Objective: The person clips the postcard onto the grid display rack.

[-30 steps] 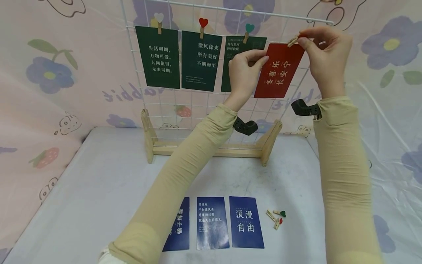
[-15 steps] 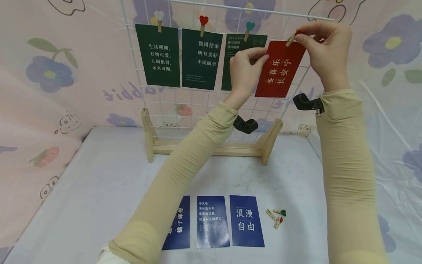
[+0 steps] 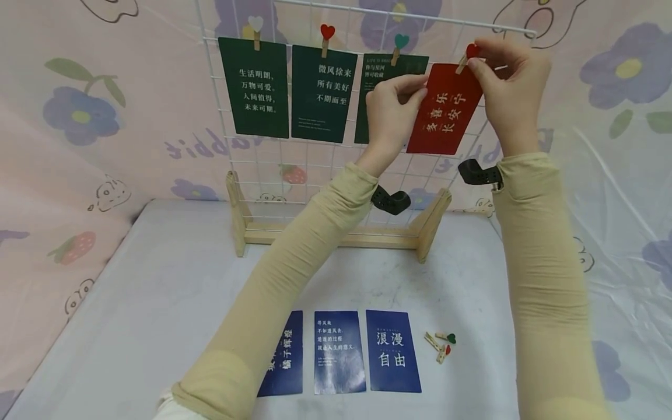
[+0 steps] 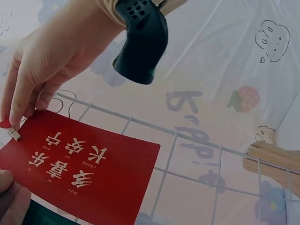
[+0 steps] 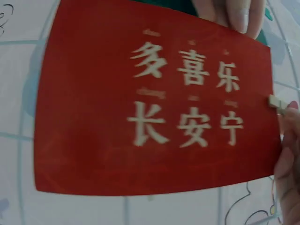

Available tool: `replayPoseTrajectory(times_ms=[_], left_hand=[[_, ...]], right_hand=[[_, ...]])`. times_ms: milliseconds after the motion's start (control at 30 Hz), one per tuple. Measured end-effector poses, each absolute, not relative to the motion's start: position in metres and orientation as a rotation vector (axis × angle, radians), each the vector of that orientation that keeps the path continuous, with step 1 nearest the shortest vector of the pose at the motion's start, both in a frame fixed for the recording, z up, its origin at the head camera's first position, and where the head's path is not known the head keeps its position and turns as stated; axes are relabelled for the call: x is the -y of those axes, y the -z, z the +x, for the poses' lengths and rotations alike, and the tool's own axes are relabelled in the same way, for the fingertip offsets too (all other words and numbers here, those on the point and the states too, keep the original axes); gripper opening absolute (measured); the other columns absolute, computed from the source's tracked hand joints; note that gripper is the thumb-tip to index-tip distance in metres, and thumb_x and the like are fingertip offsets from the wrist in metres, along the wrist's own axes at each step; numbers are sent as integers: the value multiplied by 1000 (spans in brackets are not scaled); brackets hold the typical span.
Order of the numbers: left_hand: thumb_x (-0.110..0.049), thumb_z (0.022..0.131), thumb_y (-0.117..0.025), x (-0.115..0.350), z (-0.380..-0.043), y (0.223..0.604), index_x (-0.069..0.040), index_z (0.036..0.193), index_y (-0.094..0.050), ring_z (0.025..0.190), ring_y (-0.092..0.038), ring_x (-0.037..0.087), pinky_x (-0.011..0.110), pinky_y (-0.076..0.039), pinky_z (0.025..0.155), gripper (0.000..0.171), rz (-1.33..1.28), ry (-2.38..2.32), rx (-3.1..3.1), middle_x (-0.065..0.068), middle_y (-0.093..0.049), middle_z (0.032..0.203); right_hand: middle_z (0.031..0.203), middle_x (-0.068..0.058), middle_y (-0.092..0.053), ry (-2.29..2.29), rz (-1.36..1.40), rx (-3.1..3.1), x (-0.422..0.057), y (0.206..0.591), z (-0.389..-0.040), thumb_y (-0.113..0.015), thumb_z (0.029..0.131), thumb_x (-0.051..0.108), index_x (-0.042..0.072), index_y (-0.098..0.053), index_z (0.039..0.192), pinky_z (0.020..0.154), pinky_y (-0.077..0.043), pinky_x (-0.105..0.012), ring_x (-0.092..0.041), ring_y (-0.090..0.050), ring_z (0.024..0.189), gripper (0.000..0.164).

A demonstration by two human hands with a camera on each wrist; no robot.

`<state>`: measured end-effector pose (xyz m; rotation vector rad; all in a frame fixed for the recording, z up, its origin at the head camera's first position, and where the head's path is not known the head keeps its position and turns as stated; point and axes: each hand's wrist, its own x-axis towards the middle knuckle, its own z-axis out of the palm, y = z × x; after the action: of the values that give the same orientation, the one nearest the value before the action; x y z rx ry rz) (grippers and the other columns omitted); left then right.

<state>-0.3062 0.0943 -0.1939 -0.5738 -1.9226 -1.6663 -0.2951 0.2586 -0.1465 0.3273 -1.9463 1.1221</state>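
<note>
A red card (image 3: 446, 111) with pale characters is held up against the white wire grid (image 3: 336, 157), right of a row of green cards. My left hand (image 3: 391, 111) pinches its left edge between thumb and fingers. At the card's top edge, my right hand (image 3: 517, 87) pinches a small wooden clothespin (image 3: 462, 64) with a red heart (image 3: 473, 51). In the right wrist view the clothespin (image 5: 278, 103) sits over the card's edge. Three green cards (image 3: 254, 87) hang from heart clothespins; the third is partly hidden behind my left hand.
Wooden feet (image 3: 237, 216) support the grid on the white table (image 3: 157, 280). Three blue cards (image 3: 392, 350) lie in front, the leftmost partly covered by my left sleeve (image 3: 283, 280). Beside them are a few loose clothespins (image 3: 440, 345). A patterned cloth (image 3: 79, 157) hangs behind.
My right hand has shifted slightly at the card's top, and the clothespin has turned more upright, its red heart now showing. My left hand keeps its hold on the red card.
</note>
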Motion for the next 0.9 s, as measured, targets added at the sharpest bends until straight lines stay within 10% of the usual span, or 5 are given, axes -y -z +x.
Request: replayPoseTrajectory(times_ms=[900], left_hand=[[-3, 87, -69, -64, -293, 235, 1, 109, -69, 80, -67, 11, 17, -54, 73, 22, -673, 1990, 1875, 8, -71, 97]], right_hand=[[92, -22, -68, -1670, 535, 1677, -268, 214, -269, -64, 89, -2, -12, -66, 100, 75, -56, -24, -26, -65, 79, 15]])
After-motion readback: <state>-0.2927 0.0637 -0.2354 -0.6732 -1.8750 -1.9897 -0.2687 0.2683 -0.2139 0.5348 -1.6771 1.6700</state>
